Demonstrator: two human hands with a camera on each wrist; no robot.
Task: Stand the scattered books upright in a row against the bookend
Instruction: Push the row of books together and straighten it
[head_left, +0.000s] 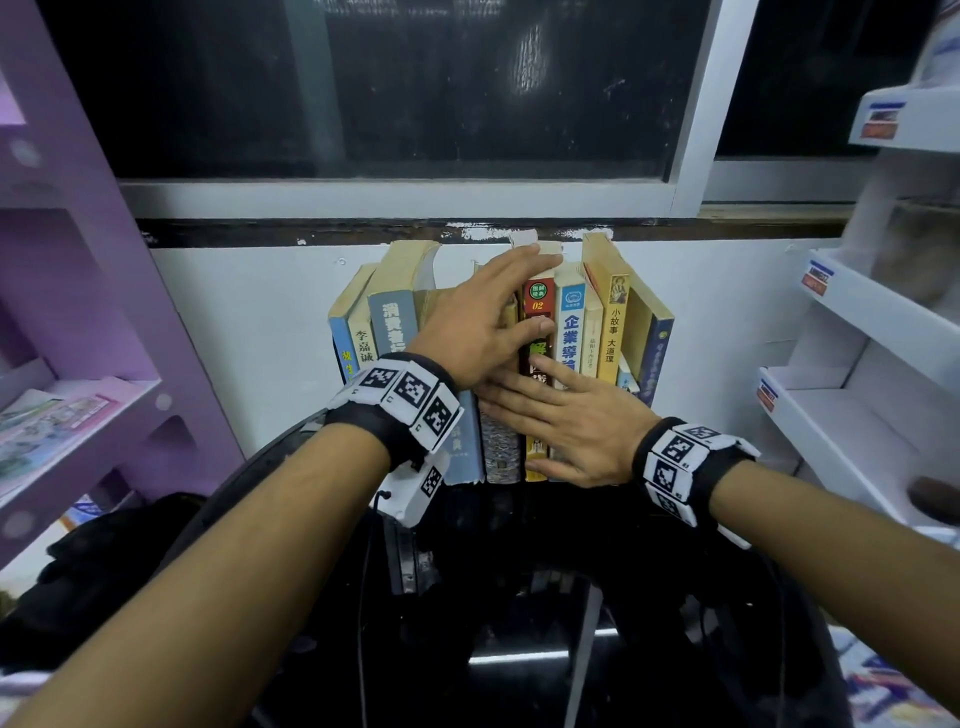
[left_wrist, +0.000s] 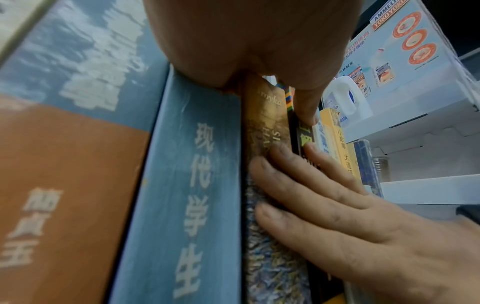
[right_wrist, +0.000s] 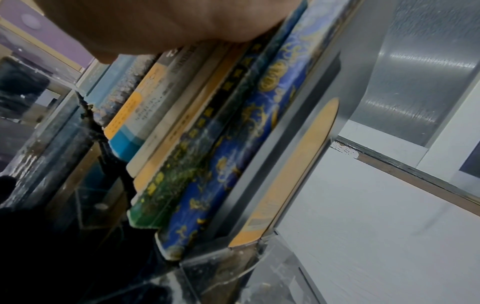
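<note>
Several books stand upright in a row (head_left: 570, 332) against the white wall, spines toward me. My left hand (head_left: 519, 291) lies over the top of a red-and-black book (head_left: 537, 306), fingers straight across its top edge and the thumb (left_wrist: 306, 107) pressing its spine. Lower down, my right hand (head_left: 535, 405) rests flat on the spines, its fingers (left_wrist: 298, 174) spread over a mottled book (left_wrist: 270, 267) and the black one. A dark blue ornate book (right_wrist: 233, 164) ends the row on the right, against a grey bookend (right_wrist: 285, 144). The books at the left end (head_left: 392, 322) lean slightly.
A purple shelf unit (head_left: 104, 312) with leaflets stands at the left. White display shelves (head_left: 857, 364) stand at the right. The books stand on a dark glass surface (right_wrist: 221, 277). Black gear and straps (head_left: 519, 597) fill the space below my arms. A dark window is above.
</note>
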